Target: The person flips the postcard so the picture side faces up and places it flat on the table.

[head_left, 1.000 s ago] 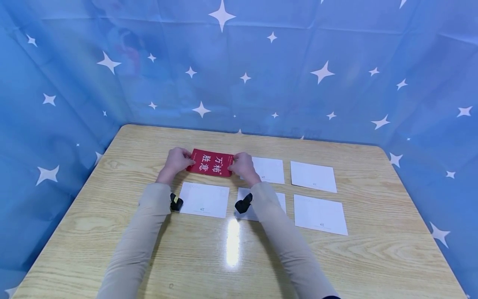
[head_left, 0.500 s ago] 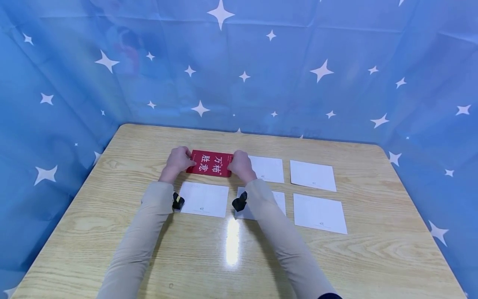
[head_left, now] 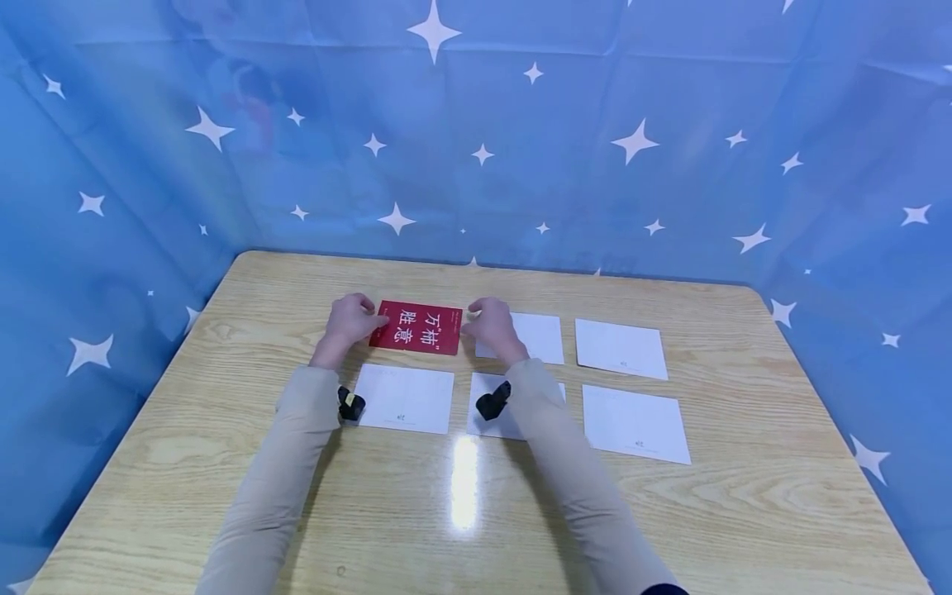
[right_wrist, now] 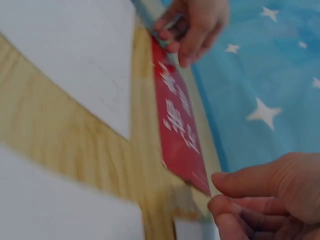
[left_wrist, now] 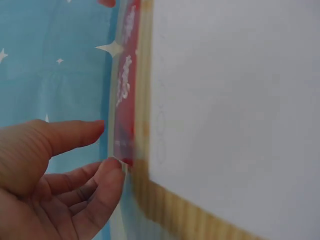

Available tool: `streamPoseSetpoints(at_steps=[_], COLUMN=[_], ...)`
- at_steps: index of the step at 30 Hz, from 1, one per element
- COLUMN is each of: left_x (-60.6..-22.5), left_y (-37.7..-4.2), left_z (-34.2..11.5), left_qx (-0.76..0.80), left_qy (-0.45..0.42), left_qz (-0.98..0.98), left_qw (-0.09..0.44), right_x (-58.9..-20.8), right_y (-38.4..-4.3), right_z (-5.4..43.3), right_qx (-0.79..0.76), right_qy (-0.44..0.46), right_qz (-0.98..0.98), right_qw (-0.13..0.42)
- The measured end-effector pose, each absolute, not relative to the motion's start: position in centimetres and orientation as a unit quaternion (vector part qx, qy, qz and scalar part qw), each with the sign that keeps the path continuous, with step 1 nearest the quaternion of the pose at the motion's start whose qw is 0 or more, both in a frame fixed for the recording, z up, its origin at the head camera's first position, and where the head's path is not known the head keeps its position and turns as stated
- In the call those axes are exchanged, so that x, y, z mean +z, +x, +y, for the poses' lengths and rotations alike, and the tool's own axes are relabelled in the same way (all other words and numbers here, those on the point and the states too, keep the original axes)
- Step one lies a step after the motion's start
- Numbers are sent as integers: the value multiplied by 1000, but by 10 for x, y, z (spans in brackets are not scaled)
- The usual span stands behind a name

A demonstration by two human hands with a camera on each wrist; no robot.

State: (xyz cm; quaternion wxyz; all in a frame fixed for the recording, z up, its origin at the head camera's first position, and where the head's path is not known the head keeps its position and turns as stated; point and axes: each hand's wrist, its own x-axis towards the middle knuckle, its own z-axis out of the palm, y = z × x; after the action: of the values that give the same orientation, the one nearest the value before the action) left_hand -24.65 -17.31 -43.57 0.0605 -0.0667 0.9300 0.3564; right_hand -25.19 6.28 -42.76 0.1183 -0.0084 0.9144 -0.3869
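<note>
A red card [head_left: 418,328] with white Chinese characters lies flat at the table's back left, above a white card [head_left: 405,398]. At its left end is my left hand [head_left: 351,321]. In the left wrist view the fingertips [left_wrist: 114,167] are at the card's end, and the thumb is lifted apart from them. My right hand [head_left: 492,324] is just off the card's right edge, over part of another white card [head_left: 539,337]. The right wrist view shows the right thumb [right_wrist: 225,184] and fingers a little apart, with nothing held between them.
More white cards lie in two rows: one at the back right [head_left: 621,348], one at the front right [head_left: 635,424], and one at the front middle [head_left: 491,421] partly under my right wrist. The wooden table [head_left: 416,512] ends at a blue star-patterned cloth [head_left: 476,107].
My right hand has let go of the red card's right edge and moved slightly to the right. The left hand stays at the left end; its thumb looks straighter. The card has hardly moved.
</note>
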Motion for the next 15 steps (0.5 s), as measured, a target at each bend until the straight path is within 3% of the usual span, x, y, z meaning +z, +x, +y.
streamPoseSetpoints(at_steps=[6, 15], left_x=[-425, -420], left_y=[-248, -249], left_z=[-153, -106], left_qx=[382, 405], left_qy=[-47, -11], left_qz=[922, 913], left_qw=[33, 49], right_x=[-425, -423], right_y=[-258, -259], right_z=[97, 135], right_qx=[-410, -409], right_qy=[0, 33], right_qz=[905, 906], right_qw=[114, 107])
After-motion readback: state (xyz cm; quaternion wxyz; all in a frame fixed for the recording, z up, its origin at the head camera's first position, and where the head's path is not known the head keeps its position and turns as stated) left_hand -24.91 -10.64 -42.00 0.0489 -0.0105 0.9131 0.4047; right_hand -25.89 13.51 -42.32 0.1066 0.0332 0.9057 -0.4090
